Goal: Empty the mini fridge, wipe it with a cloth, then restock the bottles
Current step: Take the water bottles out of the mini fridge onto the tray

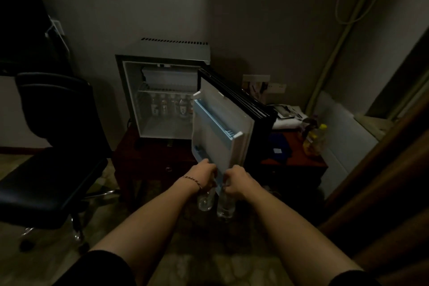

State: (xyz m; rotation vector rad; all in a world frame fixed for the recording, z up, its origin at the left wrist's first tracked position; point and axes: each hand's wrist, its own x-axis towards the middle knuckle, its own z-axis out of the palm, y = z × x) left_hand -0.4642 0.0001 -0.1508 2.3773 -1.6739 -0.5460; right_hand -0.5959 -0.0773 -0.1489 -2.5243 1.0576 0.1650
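Both bare forearms reach forward and converge toward the middle, dark sleeves pushed up near the elbows. The left hand (205, 173) is curled closed, knuckles up, a thin dark band (a bracelet, it seems) around its wrist. The right hand (234, 180) is likewise clenched, thumb side turned inward, just beside the left, the two nearly touching.
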